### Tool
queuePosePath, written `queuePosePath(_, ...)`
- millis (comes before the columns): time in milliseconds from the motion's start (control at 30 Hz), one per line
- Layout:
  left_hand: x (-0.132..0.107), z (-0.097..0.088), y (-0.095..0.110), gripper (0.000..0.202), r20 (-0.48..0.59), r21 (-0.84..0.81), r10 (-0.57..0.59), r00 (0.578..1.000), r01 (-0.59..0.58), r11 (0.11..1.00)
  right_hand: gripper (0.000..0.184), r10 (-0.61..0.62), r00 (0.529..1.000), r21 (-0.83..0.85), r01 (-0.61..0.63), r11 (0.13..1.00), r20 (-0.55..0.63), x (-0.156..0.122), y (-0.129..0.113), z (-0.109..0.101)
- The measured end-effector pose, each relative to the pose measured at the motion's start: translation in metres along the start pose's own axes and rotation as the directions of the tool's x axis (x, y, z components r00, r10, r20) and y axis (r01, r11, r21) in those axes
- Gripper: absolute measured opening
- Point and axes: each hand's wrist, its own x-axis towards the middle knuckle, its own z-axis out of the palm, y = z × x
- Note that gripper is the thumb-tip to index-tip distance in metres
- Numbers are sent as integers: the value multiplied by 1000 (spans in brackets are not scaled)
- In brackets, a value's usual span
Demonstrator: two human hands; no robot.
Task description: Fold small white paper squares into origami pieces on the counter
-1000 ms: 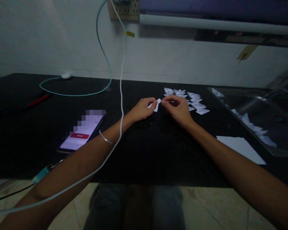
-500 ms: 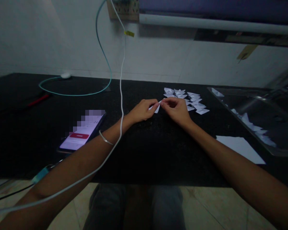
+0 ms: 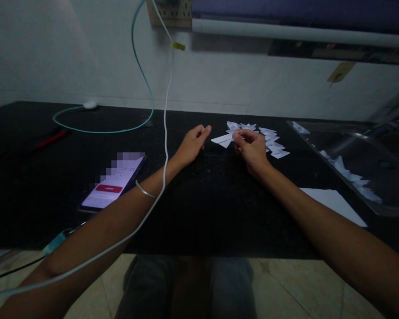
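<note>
Only got the head cam on my end. Right hand (image 3: 253,150) has thumb and fingers pinched on one end of a folded paper (image 3: 222,140); its long axis runs out leftward, roughly crosswise to me, toward the left hand (image 3: 192,145). Left's just beside that free end, not touching, fingers loosely curled, can't tell how closed. White folded pieces (image 3: 273,145) lie behind the right.

dim, cool grey light, source unclear | counter (image 3: 193,208) near black, detail lost | phone (image 3: 111,181) screen glowing, upper part pixelated | soft shadow on wall (image 3: 86,62) under purple panel (image 3: 302,13) | faint glints around sink (image 3: 346,144) | folded paper (image 3: 222,140) pale, creases soft | forearms (image 3: 103,221) stretched toward lower corners
</note>
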Motion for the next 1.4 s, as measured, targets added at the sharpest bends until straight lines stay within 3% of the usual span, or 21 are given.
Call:
queuePosePath(133,-2,1,0,48,183,-80,-42,982,57,995,17,-53,997,-21,51,998,-61,2,2,-2)
queuePosePath(200,-3,2,1,47,225,-109,-27,974,53,993,18,-52,997,-21,51,998,-53,2,2,-1)
queuePosePath(633,-3,-1,11,40,265,-53,-83,961,100,994,15,35,999,45,-37,998,30,-2,-6,2)
queuePosePath(933,-5,3,12,29,231,-85,-37,972,58,995,12,74,997,94,-76,993,23,-2,-6,4)
queuePosePath(1167,-4,3,11,35,215,-163,-33,976,69,984,14,126,989,61,-131,990,77,-1,-2,2)
queuePosePath(1400,-4,-5,7,40,316,-263,-37,948,125,957,14,150,976,112,-168,979,159,-3,-1,3)
